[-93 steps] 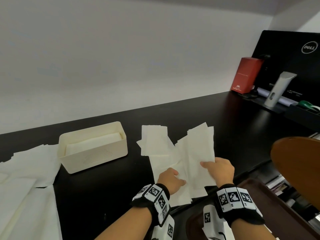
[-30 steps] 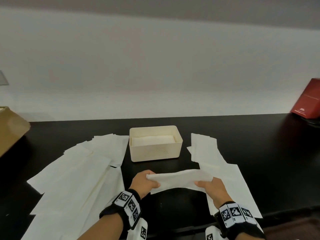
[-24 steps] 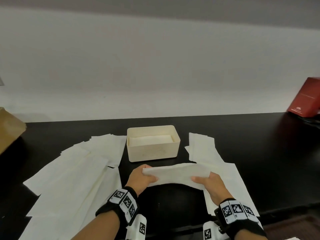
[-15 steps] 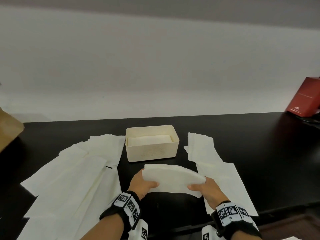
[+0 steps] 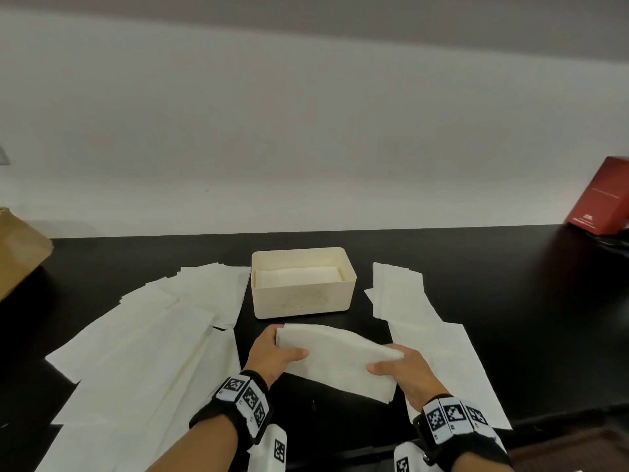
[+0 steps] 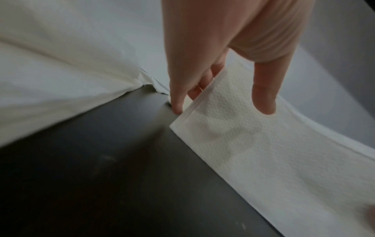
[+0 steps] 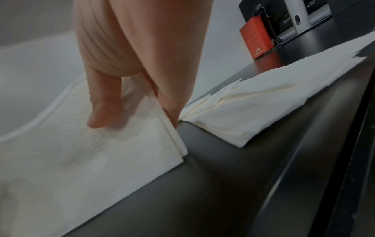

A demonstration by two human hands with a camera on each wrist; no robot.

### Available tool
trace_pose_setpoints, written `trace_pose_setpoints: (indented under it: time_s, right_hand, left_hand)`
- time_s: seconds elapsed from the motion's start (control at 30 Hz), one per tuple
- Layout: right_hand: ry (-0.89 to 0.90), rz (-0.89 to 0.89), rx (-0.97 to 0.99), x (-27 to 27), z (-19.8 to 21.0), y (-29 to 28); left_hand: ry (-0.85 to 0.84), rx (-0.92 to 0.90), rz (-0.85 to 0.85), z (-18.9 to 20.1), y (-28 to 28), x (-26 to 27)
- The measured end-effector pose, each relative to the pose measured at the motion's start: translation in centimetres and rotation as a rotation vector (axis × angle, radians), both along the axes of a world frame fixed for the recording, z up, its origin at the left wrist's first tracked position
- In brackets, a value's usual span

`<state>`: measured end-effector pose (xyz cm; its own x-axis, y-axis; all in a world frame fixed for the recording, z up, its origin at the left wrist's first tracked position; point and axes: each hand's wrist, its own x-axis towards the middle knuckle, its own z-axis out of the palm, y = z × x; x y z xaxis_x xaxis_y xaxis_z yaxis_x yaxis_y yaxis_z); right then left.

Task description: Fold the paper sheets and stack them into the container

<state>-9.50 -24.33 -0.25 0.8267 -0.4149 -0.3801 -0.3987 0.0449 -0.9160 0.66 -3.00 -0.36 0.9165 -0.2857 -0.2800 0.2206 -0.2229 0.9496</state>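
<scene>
Since both hands, left hand and right hand, pinch the limp sheet's ends (box at 12 o'clock), support both ends.

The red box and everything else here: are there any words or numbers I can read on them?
No words can be read here.
Red box: small pale print near its bottom edge, too small and blurred to read.
Wristbands: black and white square code marks, with tiny characters under them too small to read.
Container: a faint pattern on its front, no letters to make out.
Paper sheets: no print.
</scene>
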Motion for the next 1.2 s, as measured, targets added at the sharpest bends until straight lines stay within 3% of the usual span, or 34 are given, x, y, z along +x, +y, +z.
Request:
trace_pose_setpoints:
  time_s: [0.2, 0.47, 0.7, 0.87, 1.2]
  right_hand:
    - [-0.071, -0.02, -0.029, 0.8, 1.1, 0.7]
    - [0.051, -0.037, -0.045, 0.5, -0.3, 0.8]
    - [-0.005, -0.009, -0.08, 1.1, 0.8, 1.2]
    - [0.056, -0.006, -0.118, 1.3, 0.6, 0.9]
    - [0.148, -0.04, -0.185, 0.4, -0.6, 0.8]
  left_hand:
    - [-0.07, -0.027, 0.046, 0.8, -1.0, 0.3]
    - [-0.012, 0.025, 0.03, -0.1, -0.3, 0.2]
    - [-0.046, 0.081, 0.02, -0.4, -1.1, 0.7]
    - [-0.024, 0.075, 0.017, -0.7, -1.0, 0.9]
    - [-0.008, 0.274, -0.091, -1.7, -1.0, 1.4]
